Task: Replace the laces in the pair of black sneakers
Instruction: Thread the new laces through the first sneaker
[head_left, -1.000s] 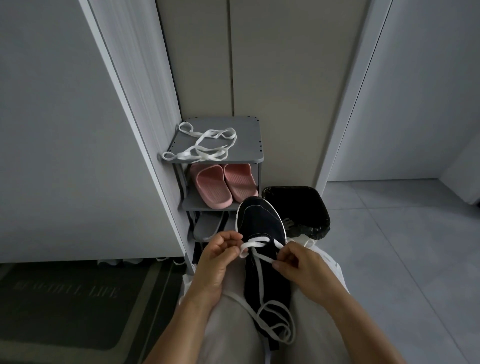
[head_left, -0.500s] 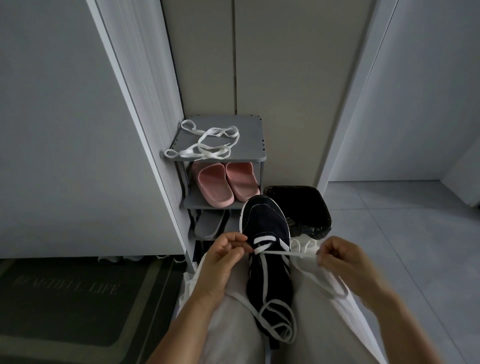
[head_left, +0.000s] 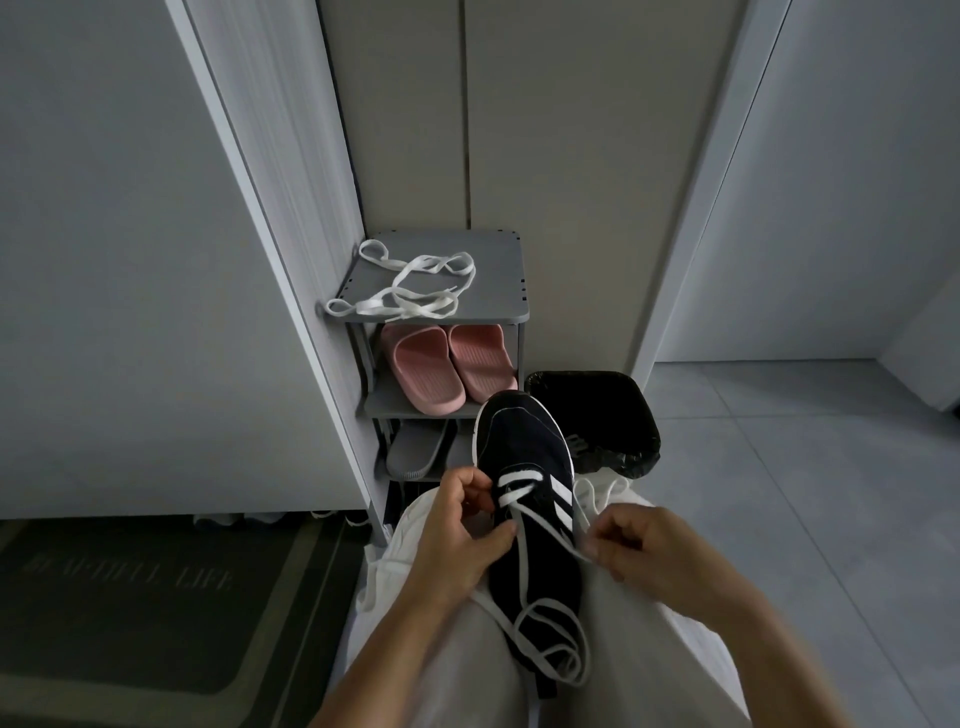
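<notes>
- The black sneaker (head_left: 524, 441) lay on the person's lap between the thighs, with its toe pointing away over the knees.
- A white lace (head_left: 522, 478) crossed the lowest eyelets near the toe as one flat bar and a first diagonal. The eyelets above appeared still bare, and the rest of the lace trailed in slack loops over the sneaker's heel end.
- The left hand (head_left: 467, 525) gripped the sneaker's left edge by those eyelets, fingers curled. Whether it also pinched a lace end could not be told.
- The right hand (head_left: 639, 540), held apart at the sneaker's right side, pinched one strand of the lace and drew it out sideways.
- Judged from this, lacing of this shoe had only begun. Most rows and the knot remained, and the second sneaker was not in view.
- Loose white laces (head_left: 410, 291) lay tangled at the front-left corner of the shoe rack's top shelf (head_left: 493, 260). It was unclear if they were old or new.
- The shelf below held pink slippers (head_left: 447, 364), and the next one held grey slippers (head_left: 415, 449).
- A black-lined bin (head_left: 602, 400) stood on the floor just right of the rack. Its contents could not be made out.
</notes>
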